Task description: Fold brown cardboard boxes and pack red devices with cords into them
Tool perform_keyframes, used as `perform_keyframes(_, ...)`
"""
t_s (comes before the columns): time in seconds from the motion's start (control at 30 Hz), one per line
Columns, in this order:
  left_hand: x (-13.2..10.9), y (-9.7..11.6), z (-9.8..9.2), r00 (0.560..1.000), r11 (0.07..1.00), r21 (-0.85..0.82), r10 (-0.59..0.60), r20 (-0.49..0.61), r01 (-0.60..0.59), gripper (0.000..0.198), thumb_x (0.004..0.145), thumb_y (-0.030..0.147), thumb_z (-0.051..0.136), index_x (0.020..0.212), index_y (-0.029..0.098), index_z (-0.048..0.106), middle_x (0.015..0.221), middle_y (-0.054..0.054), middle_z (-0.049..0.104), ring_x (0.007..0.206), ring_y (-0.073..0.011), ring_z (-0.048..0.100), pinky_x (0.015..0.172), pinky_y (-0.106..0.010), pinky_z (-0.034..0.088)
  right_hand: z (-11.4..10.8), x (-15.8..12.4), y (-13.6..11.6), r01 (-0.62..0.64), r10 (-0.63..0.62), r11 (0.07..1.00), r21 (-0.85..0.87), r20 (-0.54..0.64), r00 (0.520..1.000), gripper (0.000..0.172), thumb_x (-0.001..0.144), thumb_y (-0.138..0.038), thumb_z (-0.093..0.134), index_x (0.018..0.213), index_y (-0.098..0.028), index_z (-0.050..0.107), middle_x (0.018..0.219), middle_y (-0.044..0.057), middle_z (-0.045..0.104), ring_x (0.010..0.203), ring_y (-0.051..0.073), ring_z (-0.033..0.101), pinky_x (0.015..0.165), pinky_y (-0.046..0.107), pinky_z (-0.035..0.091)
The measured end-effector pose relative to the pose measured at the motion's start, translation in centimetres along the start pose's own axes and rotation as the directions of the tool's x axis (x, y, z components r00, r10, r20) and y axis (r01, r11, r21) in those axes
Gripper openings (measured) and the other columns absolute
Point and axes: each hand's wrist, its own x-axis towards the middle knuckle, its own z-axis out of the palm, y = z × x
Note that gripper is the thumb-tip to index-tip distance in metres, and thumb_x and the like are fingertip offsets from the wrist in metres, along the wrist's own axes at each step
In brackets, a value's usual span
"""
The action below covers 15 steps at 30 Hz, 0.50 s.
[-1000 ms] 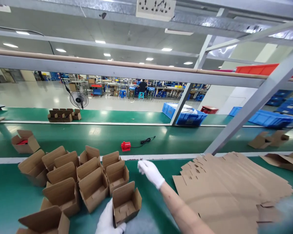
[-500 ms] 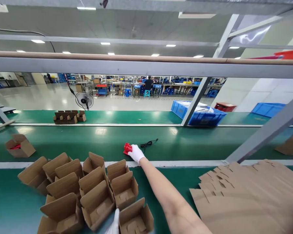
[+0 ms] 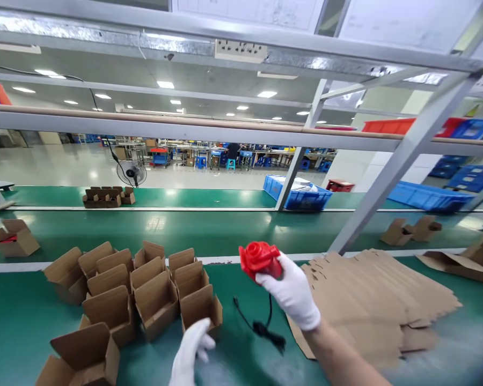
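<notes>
Holding 1 red corded device in gloved right hand

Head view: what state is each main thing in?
Red device: held in the right hand
Black cord: partly bundled
Left hand: fingers partly open, nothing visibly held
Near boxes: folded up, lids open
Cardboard sheets: flat, overlapping
Blue bin: open, loaded
Fan: spinning or still, unclear

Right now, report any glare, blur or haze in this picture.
Head view: the red part in the right grip reads clearly, with small highlights; head view: pale light reflections mark the green belt; head view: the bench turns hazy at lower right; head view: distant workstations are too small to make out clearly.
</notes>
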Motion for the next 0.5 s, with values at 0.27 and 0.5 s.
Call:
perform_keyframes(0.27,4.6,10.7,6.0,0.952,0.679,-0.678,-0.288,0.106,0.281,0.056,0.062,0.053,0.089,0.105,0.024,0.068,0.101,-0.004,0.073,0.089,-0.0196,0.065,0.081,-0.03,0.052,0.9,-10.6,-0.7,0.038,-0.139,0.96,0.279,0.352,0.926,0.08,0.079,-0.086,0.052,0.126,-0.023,0.067,0.122,0.014,0.063,0.117,0.032,0.057,0.102,0.045,0.046)
perform_keyframes(0.5,6.1,10.6,-0.1,0.963,0.964,-0.234,-0.175,-0.207,0.125,0.062,0.054,0.044,0.091,0.1,0.02,0.059,0.092,-0.003,0.072,0.082,-0.0206,0.066,0.081,-0.034,0.052,1.1,-16.8,2.4,-0.556,0.183,0.812,0.179,0.826,0.533,0.074,0.067,-0.073,0.07,0.115,-0.016,0.067,0.078,0.006,0.065,0.073,0.023,0.062,0.076,0.04,0.052)
